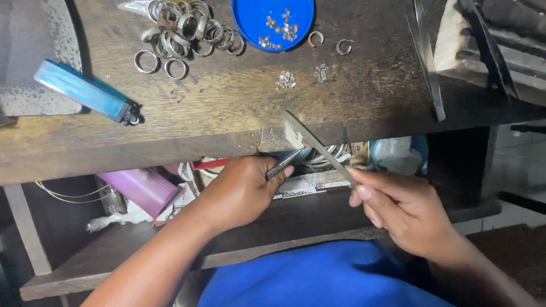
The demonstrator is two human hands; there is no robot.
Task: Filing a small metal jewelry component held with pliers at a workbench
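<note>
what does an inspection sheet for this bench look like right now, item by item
surface: worn wooden bench, scratched, notched at its front edge
job's things: flat metal file in the right hand; slim metal tool pinched in the left hand
clutter: pile of metal rings, blue lid holding small silver bits, two open rings, blue lighter
grippers: both hands closed on their tools below the bench edge
cables: pale cord under the bench at left
surroundings: lower shelf with a purple container and papers; blue cloth below
</note>
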